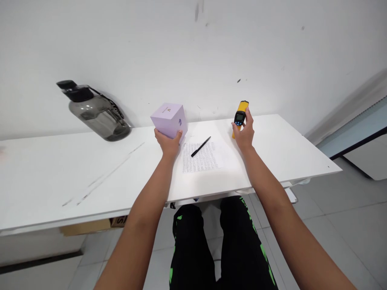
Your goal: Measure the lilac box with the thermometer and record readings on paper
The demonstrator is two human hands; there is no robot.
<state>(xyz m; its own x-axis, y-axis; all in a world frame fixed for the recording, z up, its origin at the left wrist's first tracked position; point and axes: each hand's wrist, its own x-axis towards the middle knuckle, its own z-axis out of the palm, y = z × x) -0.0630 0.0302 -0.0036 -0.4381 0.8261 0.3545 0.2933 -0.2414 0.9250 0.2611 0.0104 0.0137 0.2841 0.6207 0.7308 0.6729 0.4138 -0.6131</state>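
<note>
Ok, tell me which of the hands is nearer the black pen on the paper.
Left. The left hand, gripping the purple box, sits just left of the pen. The right hand, holding the yellow thermometer, is farther off to the pen's right.

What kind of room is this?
Probably an office or workroom: a plain white desk against a bare wall, with a printed sheet, a pen and a big water bottle on it.

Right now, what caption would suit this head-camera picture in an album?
Seated at a white table, left hand grips a lilac box, right hand a yellow thermometer; pen on printed sheet.
</note>
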